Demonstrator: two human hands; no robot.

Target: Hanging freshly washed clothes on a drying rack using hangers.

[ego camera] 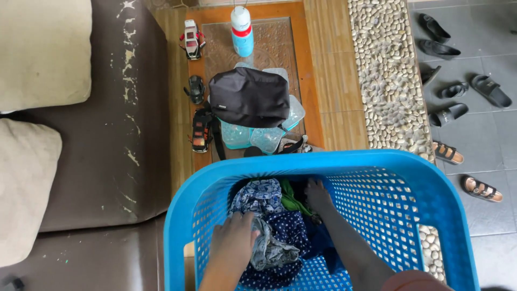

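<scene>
Both hands are down inside a bright blue perforated plastic laundry basket [431,215], which fills the lower middle of the view. The left hand [232,240] lies palm-down on a crumpled grey patterned cloth [269,250], its fingers curled over the near edge of the fabric in a loose hold. The right hand [318,196] reaches further in, pressed among the clothes at the basket's far end; its fingertips are buried in the pile, so I cannot tell whether they grip anything. Around the hands lie a navy polka-dot garment [288,226], a blue-and-white patterned cloth [259,196] and a green piece of fabric [291,198] (mostly covered by the others). Beyond the basket, a low wooden table with a glass top [301,54] carries a black fabric bag [249,97] resting on clear plastic containers [266,139], several toy cars [192,39] along its left edge, and a blue-and-white bottle with a red band [242,31]. A worn brown leather sofa [118,134] with beige cushions [43,51] stands to the left; pairs of sandals [449,113] lie on the grey tiled floor [484,140] to the right, past a strip of pebbles [388,81].
</scene>
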